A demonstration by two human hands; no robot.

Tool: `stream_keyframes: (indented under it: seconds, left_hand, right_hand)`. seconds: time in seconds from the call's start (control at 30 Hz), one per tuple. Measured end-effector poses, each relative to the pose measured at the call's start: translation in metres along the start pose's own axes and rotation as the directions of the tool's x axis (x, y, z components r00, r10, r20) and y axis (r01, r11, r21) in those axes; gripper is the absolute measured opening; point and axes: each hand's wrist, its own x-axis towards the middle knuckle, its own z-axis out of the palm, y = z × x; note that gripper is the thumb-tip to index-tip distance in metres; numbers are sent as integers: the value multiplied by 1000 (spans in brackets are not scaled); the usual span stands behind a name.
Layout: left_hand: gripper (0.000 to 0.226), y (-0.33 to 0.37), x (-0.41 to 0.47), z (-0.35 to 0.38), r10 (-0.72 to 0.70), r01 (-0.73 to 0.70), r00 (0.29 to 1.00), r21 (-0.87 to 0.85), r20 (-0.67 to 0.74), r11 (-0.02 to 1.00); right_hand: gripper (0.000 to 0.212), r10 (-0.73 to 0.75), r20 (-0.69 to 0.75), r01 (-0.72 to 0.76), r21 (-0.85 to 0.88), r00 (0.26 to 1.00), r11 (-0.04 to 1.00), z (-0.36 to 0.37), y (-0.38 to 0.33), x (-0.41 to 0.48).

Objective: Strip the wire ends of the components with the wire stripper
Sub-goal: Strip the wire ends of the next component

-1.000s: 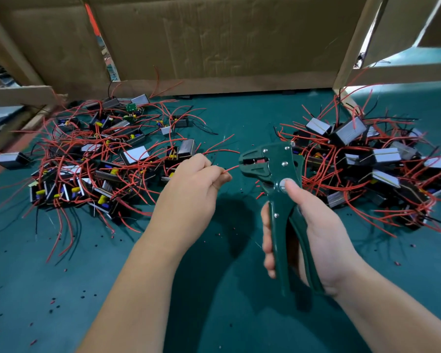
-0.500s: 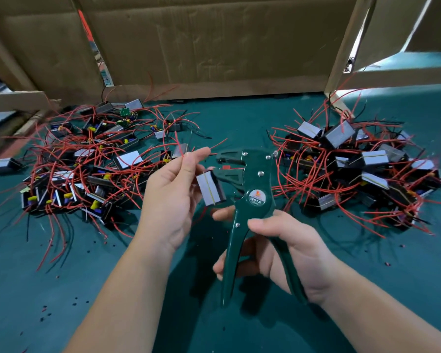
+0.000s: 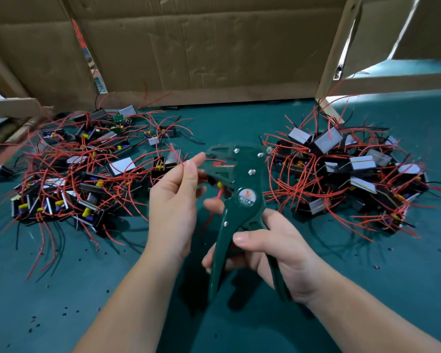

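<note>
My right hand (image 3: 267,247) grips the two handles of a dark green wire stripper (image 3: 239,200), which stands upright over the table's middle with its jaws pointing left. My left hand (image 3: 175,197) pinches a thin red wire (image 3: 177,155) between thumb and fingertips just left of the jaws. A small component (image 3: 218,184) with a yellow part hangs behind the stripper head, mostly hidden. Whether the wire end sits inside the jaws cannot be told.
A pile of black and silver components with red wires (image 3: 87,171) lies at the left, another such pile (image 3: 346,171) at the right. Cardboard walls (image 3: 201,54) close the back. Small bits of stripped insulation (image 3: 61,314) dot the green table mat (image 3: 367,289).
The component has swung from in front of the stripper to behind its head. My left hand now pinches a red wire near the jaws. The stripper has shifted slightly right and up.
</note>
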Motion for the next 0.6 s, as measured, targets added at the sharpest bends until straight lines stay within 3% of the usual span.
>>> stream_keyframes:
  seconds: [0.07,0.2,0.23,0.3,0.37,0.47,0.6]
  left_hand:
    - [25,-2,5,-5,155,-147,988,197,-28,969]
    - [33,3,11,-19,355,-319,935,377,-28,870]
    - [34,4,13,-23,383,-334,924,468,-11,818]
    - [33,1,18,-30,413,-328,908,722,63,609]
    - [37,-5,20,-33,307,-221,947,886,95,407]
    - [46,-14,18,-33,74,-27,997,985,15,171]
    - [46,-17,19,-38,42,-29,999,994,24,108]
  right_hand:
    - [54,-156,-118,146,-93,981,985,-6,-6,2]
    - [32,-445,-350,383,-234,824,894,-21,-24,4]
    - [30,-479,-383,400,-271,790,876,-25,-26,4]
    - [27,-502,-429,403,-303,751,863,-28,-26,2]
    - [24,-505,-442,401,-313,741,861,-28,-25,1]
    - [22,-511,-432,397,-330,743,856,-27,-25,1]
    - [27,-442,-486,357,-262,754,897,-30,-28,2]
